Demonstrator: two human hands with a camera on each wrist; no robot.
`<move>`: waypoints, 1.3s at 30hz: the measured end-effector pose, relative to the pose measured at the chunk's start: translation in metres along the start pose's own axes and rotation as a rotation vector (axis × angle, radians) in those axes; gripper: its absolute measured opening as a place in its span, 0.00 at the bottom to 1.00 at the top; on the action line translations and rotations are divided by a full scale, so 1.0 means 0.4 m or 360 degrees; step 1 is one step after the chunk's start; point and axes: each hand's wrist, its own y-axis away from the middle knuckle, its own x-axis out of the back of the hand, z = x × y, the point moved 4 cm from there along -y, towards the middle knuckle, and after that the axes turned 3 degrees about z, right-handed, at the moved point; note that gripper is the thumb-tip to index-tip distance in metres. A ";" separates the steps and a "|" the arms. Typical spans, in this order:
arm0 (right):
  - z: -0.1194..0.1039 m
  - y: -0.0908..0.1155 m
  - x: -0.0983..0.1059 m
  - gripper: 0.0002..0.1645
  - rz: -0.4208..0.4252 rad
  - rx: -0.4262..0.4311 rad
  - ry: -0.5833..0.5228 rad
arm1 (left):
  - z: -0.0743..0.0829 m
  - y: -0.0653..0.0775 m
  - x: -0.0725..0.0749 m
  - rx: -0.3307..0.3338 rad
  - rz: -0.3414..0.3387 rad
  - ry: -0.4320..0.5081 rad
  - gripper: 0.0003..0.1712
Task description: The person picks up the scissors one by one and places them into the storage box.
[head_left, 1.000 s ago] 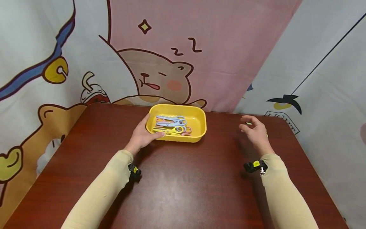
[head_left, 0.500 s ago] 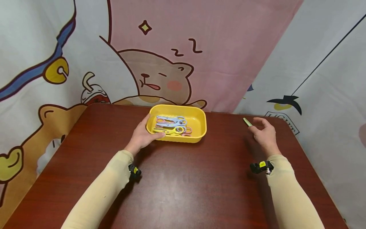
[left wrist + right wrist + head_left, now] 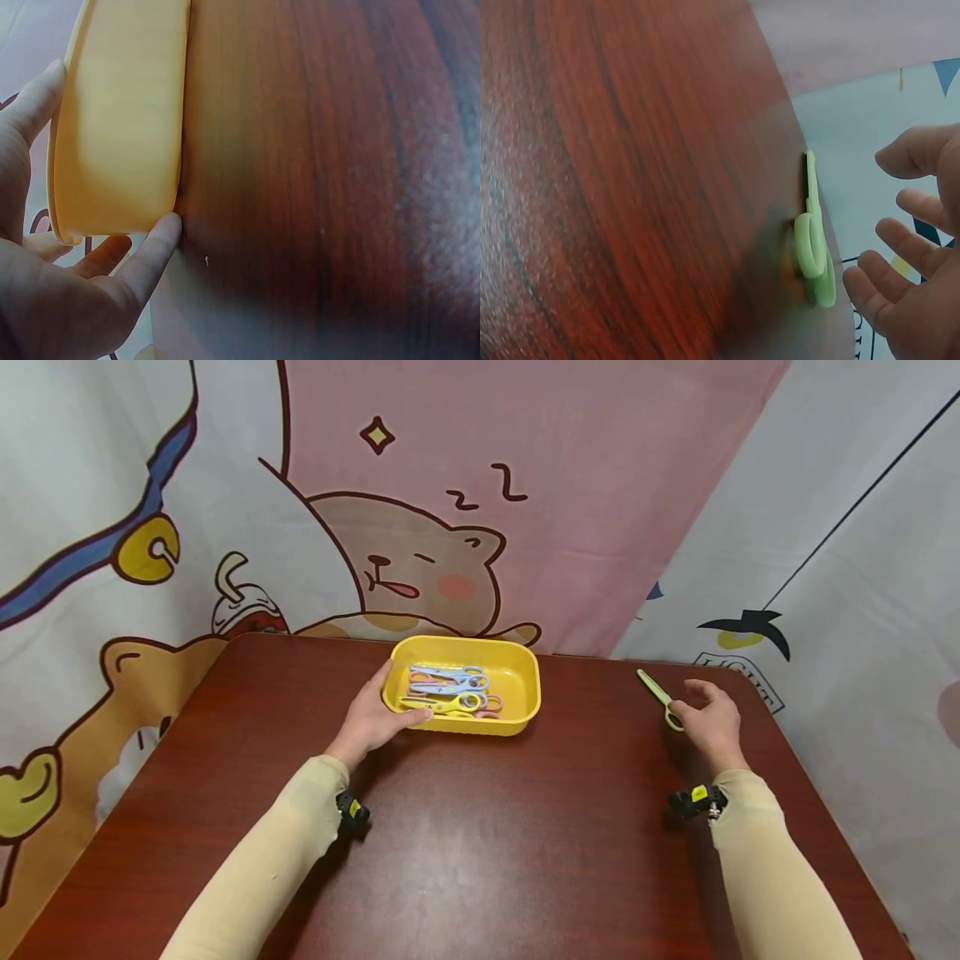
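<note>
A yellow plastic basket (image 3: 525, 685) stands near the table's far edge, several blue, pink and yellow scissors (image 3: 448, 687) piled inside toward its left. My left hand (image 3: 372, 710) grips its near left corner, thumb over the front rim and fingers around the left end; the left wrist view shows the fingertips against the basket's outer wall (image 3: 124, 127). Light green scissors (image 3: 655, 687) lie on the table at the right, blades pointing away, one handle loop partly behind my right hand (image 3: 711, 724). In the right wrist view that hand's relaxed fingers (image 3: 911, 244) hold nothing, apart from the green scissors (image 3: 814, 247).
The dark red-brown wooden table (image 3: 480, 843) reaches a patterned curtain (image 3: 592, 510) along its back and sides. A small black wrist device (image 3: 352, 810) sits on each sleeve.
My right hand has drawn back to the right and toward me, uncovering the light green scissors, which now lie free on the table. My left hand and the basket have stayed put.
</note>
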 end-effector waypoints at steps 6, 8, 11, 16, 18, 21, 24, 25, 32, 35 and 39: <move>0.020 0.001 0.000 0.36 -0.0068 -0.0089 0.0032 | -0.001 0.000 -0.002 0.0015 -0.0004 -0.0004 0.71; 0.028 0.000 -0.001 0.38 -0.0097 -0.0118 0.0029 | 0.000 0.000 -0.002 0.0014 -0.0002 -0.0006 0.71; 0.042 -0.001 -0.005 0.39 -0.0144 -0.0159 0.0034 | -0.001 0.001 -0.001 0.0004 0.0003 -0.0012 0.71; 0.060 -0.003 -0.015 0.42 -0.0199 -0.0187 0.0061 | -0.001 0.001 0.001 -0.0018 0.0006 0.0006 0.71; 0.063 -0.004 -0.018 0.43 -0.0216 -0.0189 0.0067 | -0.001 0.000 0.001 -0.0015 0.0002 0.0004 0.71; 0.065 -0.006 -0.019 0.44 -0.0244 -0.0187 0.0071 | 0.000 0.001 0.001 -0.0007 -0.0003 -0.0009 0.70; 0.063 -0.009 -0.017 0.45 -0.0258 -0.0183 0.0069 | 0.001 -0.001 -0.001 -0.0011 -0.0001 -0.0014 0.70; 0.063 -0.010 -0.018 0.45 -0.0262 -0.0182 0.0071 | 0.001 -0.002 0.000 -0.0015 0.0001 -0.0015 0.70; 0.070 -0.017 -0.026 0.46 -0.0299 -0.0165 0.0148 | 0.004 -0.009 0.000 -0.0062 0.0013 0.0015 0.70; 0.069 -0.021 -0.024 0.46 -0.0306 -0.0154 0.0168 | 0.005 -0.010 -0.003 -0.0077 0.0015 0.0030 0.70; 0.066 -0.024 -0.023 0.45 -0.0312 -0.0133 0.0191 | 0.003 -0.010 -0.006 -0.0070 0.0018 0.0037 0.70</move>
